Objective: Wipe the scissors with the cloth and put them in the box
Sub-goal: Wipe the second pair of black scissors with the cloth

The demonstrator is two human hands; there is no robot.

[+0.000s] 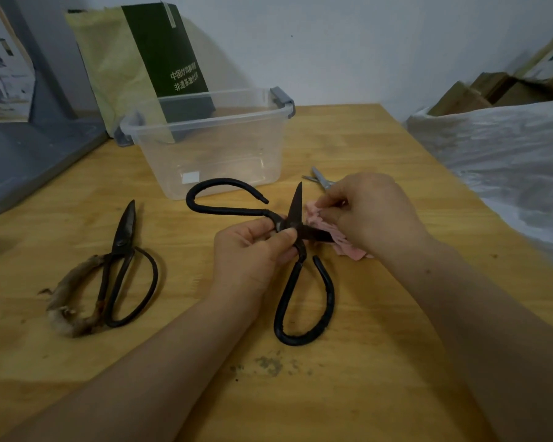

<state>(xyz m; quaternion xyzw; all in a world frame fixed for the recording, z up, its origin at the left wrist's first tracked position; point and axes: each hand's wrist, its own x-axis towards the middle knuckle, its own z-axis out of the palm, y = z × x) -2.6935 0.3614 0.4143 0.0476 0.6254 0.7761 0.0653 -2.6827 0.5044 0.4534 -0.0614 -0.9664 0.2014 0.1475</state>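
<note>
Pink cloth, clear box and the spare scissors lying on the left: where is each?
Pink cloth (349, 251): head view, loose lower corner.
Clear box (211, 154): head view, front wall.
Spare scissors (123, 231): head view, closed blades.

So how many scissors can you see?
3: big black scissors, open, in the left hand; rusty scissors lying left of them on the table; small silver scissors mostly hidden behind the right hand.
</note>
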